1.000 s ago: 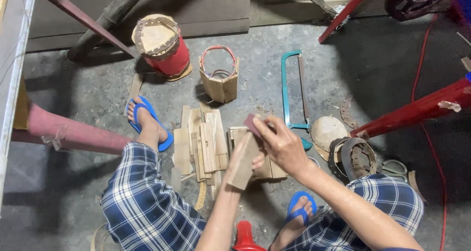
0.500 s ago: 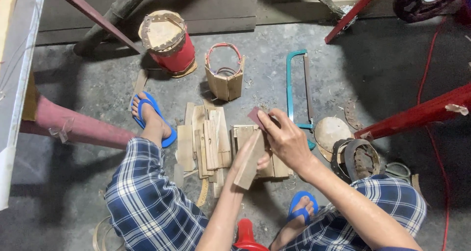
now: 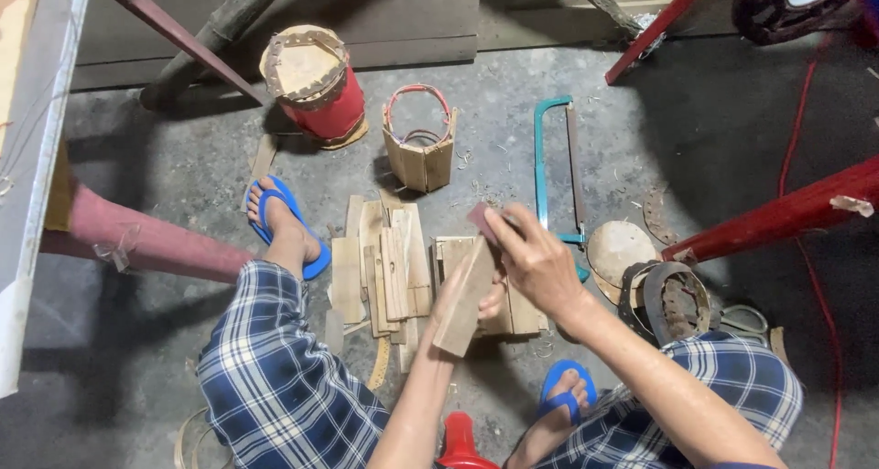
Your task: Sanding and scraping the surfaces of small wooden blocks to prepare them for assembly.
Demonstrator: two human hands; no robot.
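**Sanding block meeting a held wooden slat**

The left hand (image 3: 490, 299) is gripping a wooden slat (image 3: 464, 295) from beneath, its long axis tilting from the knees up toward the far right. The right hand (image 3: 536, 263) is pinching a small dark red block (image 3: 481, 220) against the slat's upper end, directly above the left. Stacked slats (image 3: 380, 272) are lying on the concrete floor (image 3: 183, 176) just left; a teal hacksaw (image 3: 554, 171) is lying to the right.
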